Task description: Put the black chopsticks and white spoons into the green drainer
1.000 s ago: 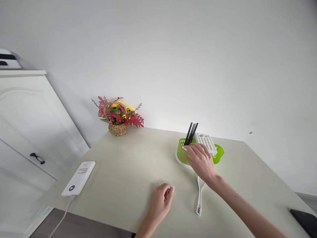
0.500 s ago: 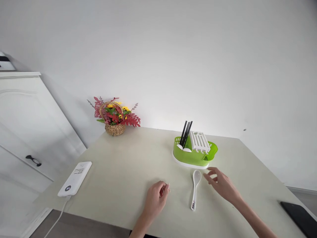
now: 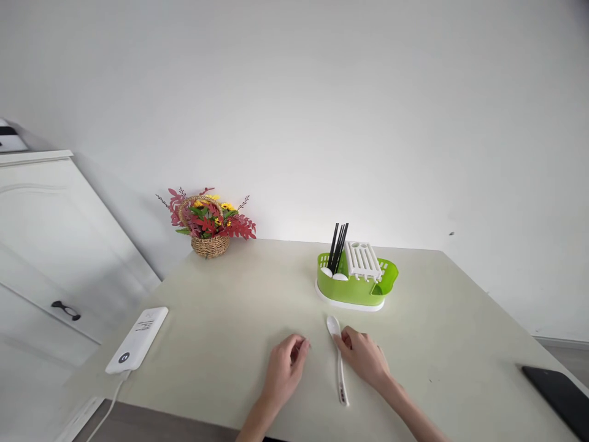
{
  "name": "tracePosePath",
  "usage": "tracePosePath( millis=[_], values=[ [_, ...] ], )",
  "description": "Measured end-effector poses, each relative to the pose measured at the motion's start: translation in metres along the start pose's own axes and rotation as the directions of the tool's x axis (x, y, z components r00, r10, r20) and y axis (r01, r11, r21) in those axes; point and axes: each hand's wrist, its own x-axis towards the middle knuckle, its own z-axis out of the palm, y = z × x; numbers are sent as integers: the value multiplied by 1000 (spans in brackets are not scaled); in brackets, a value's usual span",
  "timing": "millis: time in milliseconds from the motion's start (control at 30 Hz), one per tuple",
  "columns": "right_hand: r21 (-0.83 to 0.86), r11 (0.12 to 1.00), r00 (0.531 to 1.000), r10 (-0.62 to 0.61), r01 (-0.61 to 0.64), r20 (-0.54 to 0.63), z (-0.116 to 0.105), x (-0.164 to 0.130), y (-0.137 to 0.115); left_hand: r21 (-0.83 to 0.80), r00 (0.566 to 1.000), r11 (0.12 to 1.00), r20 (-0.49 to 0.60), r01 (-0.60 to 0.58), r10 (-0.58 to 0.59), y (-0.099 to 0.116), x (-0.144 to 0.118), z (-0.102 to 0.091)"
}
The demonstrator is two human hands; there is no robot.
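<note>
Near the front of the table, a white spoon (image 3: pixel 340 374) points its bowl toward the green holder. The fingers of my right hand (image 3: pixel 365 356) are closed on the spoon's neck, just below the bowl. To the left of the spoon, my left hand (image 3: pixel 284 368) rests on the table with its fingers curled in and the thumb near the index finger; nothing shows in it. Behind the spoon stands a green cutlery holder (image 3: pixel 345 291) on a white base. Black chopsticks (image 3: pixel 338 248) and two white spoon ends stick out of its left part, and a white slotted rack (image 3: pixel 363 261) sits on top.
A wicker basket (image 3: pixel 210 246) of artificial flowers stands at the back left against the wall. A white power bank (image 3: pixel 138 341) with a cable lies at the left edge. On the right lies a black phone (image 3: pixel 559 396). A white cabinet (image 3: pixel 59 245) flanks the table.
My right hand has moved left and closed on the spoon, which has turned slightly. The left hand stays in about the same place. The view has shifted a little.
</note>
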Motion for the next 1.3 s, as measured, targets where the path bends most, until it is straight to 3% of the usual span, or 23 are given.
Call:
tracePosePath(
  millis=[133,233,333,467,533,600,667,767,867,933,1133,1300],
  values=[
    [93,990,988,-119,109,98,6,-14,-20,-49,997,996,28,71,-69,19,5,-15],
    [204,965,970,-197,166,140,1,-28,-37,4,980,1000,196,30,-30,42,10,-31],
    [342,924,952,-244,170,187,-13,-40,-53,-10,938,1000,346,28,-23,64,14,-44],
    [518,845,910,-311,133,273,-41,-51,-61,-73,910,996,415,52,-17,86,23,-64],
    [612,782,903,-339,114,265,-53,-53,-51,-82,931,997,365,16,15,92,34,-79],
    [641,759,933,-304,116,192,-61,-52,-31,-93,968,995,243,-31,53,98,49,-96],
    [582,801,972,-223,138,76,-65,-48,-4,-79,992,993,84,-90,96,103,68,-111],
    [446,888,993,-81,111,-87,-65,-41,43,27,975,983,-129,-181,183,110,100,-124],
    [355,933,977,25,52,-210,-59,-38,80,132,930,959,-241,-252,278,112,133,-121],
    [323,946,961,80,11,-266,-54,-38,95,197,910,937,-250,-287,331,109,153,-112],
    [320,946,946,140,-42,-291,-49,-37,104,444,898,829,-107,-341,427,88,192,-83],
    [327,943,950,149,-53,-275,-51,-34,103,498,873,753,16,-430,488,74,208,-67]
  ],
)
